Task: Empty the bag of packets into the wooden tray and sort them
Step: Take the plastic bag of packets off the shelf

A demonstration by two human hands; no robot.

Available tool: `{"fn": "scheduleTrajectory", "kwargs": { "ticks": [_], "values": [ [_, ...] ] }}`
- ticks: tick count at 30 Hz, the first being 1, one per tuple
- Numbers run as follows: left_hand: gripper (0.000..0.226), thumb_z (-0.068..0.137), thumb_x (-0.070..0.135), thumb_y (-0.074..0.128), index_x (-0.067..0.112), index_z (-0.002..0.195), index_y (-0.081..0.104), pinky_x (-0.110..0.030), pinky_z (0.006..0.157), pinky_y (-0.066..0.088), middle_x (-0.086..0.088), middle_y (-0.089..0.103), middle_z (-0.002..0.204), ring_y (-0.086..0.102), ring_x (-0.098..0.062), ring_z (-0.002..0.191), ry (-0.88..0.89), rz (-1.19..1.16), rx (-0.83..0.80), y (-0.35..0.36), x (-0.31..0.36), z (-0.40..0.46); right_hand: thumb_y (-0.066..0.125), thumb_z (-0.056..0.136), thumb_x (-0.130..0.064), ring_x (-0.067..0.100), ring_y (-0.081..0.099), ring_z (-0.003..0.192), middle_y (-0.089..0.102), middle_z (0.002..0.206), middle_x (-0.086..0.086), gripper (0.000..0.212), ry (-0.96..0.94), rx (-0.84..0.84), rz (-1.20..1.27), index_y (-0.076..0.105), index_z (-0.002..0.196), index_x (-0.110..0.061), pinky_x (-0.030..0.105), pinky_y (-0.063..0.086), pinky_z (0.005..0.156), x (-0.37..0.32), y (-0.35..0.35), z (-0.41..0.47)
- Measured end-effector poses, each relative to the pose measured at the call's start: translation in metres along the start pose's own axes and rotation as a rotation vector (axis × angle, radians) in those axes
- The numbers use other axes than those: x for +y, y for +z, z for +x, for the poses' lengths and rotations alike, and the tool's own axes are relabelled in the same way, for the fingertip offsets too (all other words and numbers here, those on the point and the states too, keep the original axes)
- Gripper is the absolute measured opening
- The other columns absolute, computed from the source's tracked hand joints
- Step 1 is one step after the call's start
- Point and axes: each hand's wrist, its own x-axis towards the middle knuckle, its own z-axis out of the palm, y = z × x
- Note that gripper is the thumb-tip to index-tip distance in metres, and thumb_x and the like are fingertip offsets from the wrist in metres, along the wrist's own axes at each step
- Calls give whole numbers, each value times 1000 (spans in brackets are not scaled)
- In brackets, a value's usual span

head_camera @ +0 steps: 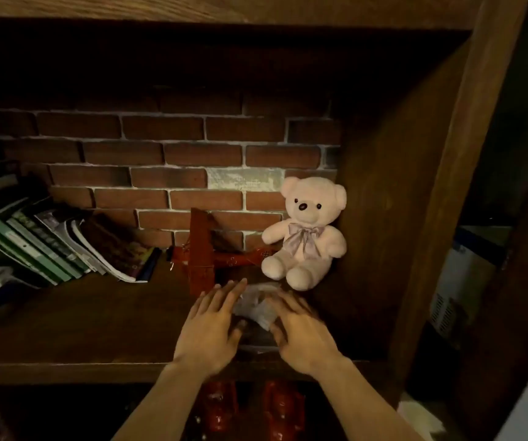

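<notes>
Head view: dim wooden shelf, brick backing; both hands, left and right, spread around bag, contact unclear.

Bag of packets: clear, crinkled plastic, pale and greyish in the dim light, its contents too blurred to make out. It is lying on the dark wooden shelf near the front edge, sitting between two hands and partly hiding behind them, just before the pink teddy bear.
</notes>
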Motion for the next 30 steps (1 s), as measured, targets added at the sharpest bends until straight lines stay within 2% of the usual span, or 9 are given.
{"fn": "scheduleTrajectory", "kwargs": {
  "ticks": [4,6,9,12,15,18,21,24,30],
  "values": [
    [76,99,28,49,26,160,4,-32,124,6,-4,14,168,11,-23,155,-89,43,-151,15,4,-7,50,100,-23,17,33,144,33,159,-12,51,-35,-40,42,41,148,-34,33,33,116,1,6,-5],
    [66,99,26,49,24,157,16,-38,121,23,-6,28,163,27,-29,149,-107,13,-232,17,6,-11,52,99,-22,16,44,135,44,150,-13,42,-50,-49,41,52,139,-32,33,41,109,-1,10,-9],
    [42,101,33,44,25,143,40,-40,108,40,-1,47,148,47,-26,132,-62,-4,-263,15,2,-15,54,99,-32,16,56,123,55,138,-10,33,-26,-84,20,60,131,-28,34,50,99,-6,11,-13],
    [42,98,50,48,27,133,46,-38,102,42,2,54,136,49,-22,125,6,10,-331,7,-2,-21,60,88,-60,17,56,123,56,138,-9,54,-9,-175,-14,61,131,-27,37,51,98,-15,7,-20],
    [44,90,52,61,36,128,45,-37,100,40,6,55,127,50,-17,120,81,50,-407,-5,-10,-26,72,86,-46,17,55,124,57,137,-8,52,-18,-212,-108,59,133,-29,37,48,101,-22,2,-27],
    [22,95,40,60,41,116,52,-32,91,42,12,57,117,54,-11,110,119,-11,-383,-17,-15,-31,63,95,-28,18,61,115,65,127,-6,30,3,-143,-109,65,124,-33,37,51,96,-29,-2,-32],
    [7,98,40,56,41,104,59,-32,85,46,16,62,110,58,-8,103,150,-63,-342,-31,-18,-30,54,98,-33,26,65,99,69,107,3,20,18,-141,-140,68,111,-29,39,53,80,-35,-13,-33],
    [7,98,42,55,43,102,61,-35,87,50,18,66,102,60,-5,96,160,-99,-305,-53,-20,-26,52,98,-34,30,65,91,69,99,7,16,7,-98,-165,66,100,-27,35,45,71,-46,-38,-30],
    [10,98,38,56,41,104,64,-39,88,54,17,69,100,63,-5,95,202,-121,-129,-111,-14,-17,61,95,-27,20,64,80,71,90,-2,10,24,33,-114,71,97,-27,40,57,70,-74,-102,-20]
  ]
}}
